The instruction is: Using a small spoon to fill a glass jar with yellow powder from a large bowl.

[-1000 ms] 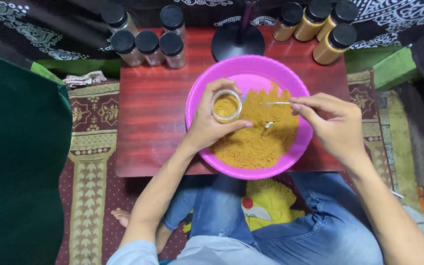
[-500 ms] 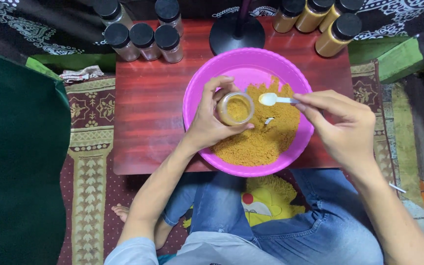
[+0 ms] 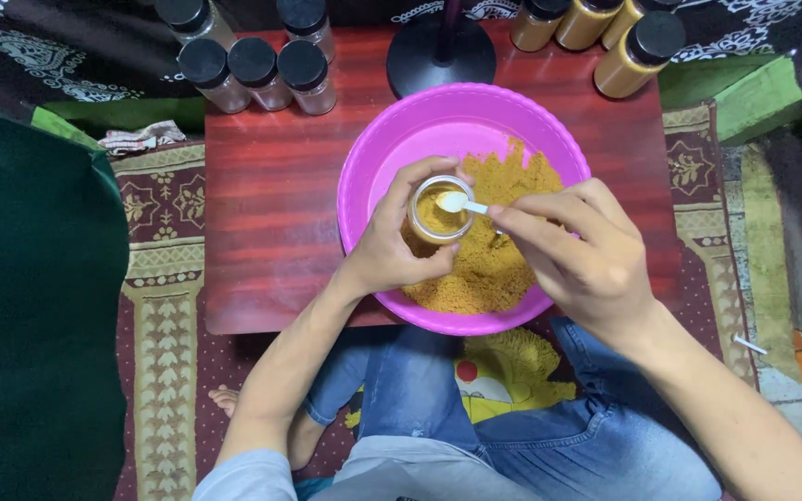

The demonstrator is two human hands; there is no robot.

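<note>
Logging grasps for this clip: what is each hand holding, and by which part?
Left hand grips the small jar around its side; right hand pinches the white spoon by its handle.

The left hand [image 3: 392, 250] reached forward from a bare forearm, its fingers and thumb curled closed in a cupped grip. The right hand [image 3: 582, 255] came in from the right, its fingertips [image 3: 503, 218] pinched tightly together, wrist slightly bent.
</note>
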